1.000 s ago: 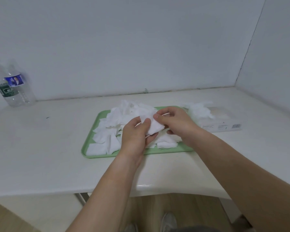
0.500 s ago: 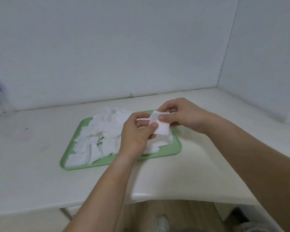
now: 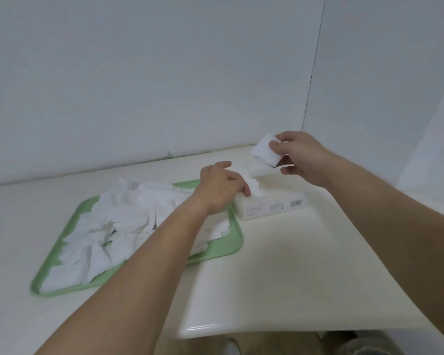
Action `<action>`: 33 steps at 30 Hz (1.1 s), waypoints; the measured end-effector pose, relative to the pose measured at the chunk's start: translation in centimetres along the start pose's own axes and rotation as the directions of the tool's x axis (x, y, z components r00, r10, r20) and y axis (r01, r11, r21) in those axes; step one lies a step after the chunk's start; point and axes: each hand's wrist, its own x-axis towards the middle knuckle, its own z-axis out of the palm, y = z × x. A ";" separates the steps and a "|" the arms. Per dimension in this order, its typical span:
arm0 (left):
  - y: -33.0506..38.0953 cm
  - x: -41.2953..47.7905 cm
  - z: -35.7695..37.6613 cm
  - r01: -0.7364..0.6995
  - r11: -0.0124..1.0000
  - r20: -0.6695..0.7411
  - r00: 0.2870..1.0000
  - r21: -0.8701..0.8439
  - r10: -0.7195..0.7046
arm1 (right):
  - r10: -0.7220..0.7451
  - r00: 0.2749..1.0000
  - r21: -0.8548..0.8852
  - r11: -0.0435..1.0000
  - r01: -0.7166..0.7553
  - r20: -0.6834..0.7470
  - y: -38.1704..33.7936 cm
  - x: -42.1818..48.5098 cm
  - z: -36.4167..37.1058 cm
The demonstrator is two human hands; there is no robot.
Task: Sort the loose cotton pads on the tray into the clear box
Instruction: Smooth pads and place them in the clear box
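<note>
- The right hand [image 3: 300, 160] is raised above the table, at about one o'clock from the box; its thumb and curled fingers pinch a small stack of pads [image 3: 265, 149] by the right edge; the stack hangs tilted in the air, touching nothing else.
- The left hand [image 3: 219, 187] reaches across the tray's far right corner; its fingers are bent downward, the forefinger lifted a little; the fingertips [image 3: 246, 192] meet a tuft of pads [image 3: 255, 187] that sticks up from the left end of the box's top; whether they grip the tuft or only press on it I cannot tell.
- The box [image 3: 272, 204] lies flat on the table just beside the tray, at the tray's two o'clock; it is pale and see-through, with small print and a barcode [image 3: 296, 203] on its near side.
- The tray [image 3: 227, 248] is green with rounded corners; the loose pads [image 3: 128, 219] lie heaped on it, white, crumpled and overlapping, covering most of its floor; the left forearm crosses over the right part of the heap.
- The table [image 3: 292, 265] is white and glossy, set into a corner of plain pale walls [image 3: 164, 73]; at six o'clock, past the table's near edge, a strip of wooden floor [image 3: 279, 344] shows.
</note>
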 end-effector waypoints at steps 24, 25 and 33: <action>-2.1 5.2 1.6 -0.046 0.954 -0.023 0.998 0.296 0.056 | -0.149 0.928 -0.322 0.909 0.265 0.342 1.8 1.0 0.4; -2.3 5.4 1.7 -0.046 0.952 -0.017 0.998 0.301 0.054 | -0.158 0.925 -0.359 0.889 0.286 0.346 1.7 0.9 0.6; -2.9 6.6 2.0 0.014 0.916 0.036 0.999 0.400 -0.031 | -0.223 0.919 -0.636 0.668 0.387 0.325 1.7 0.7 2.2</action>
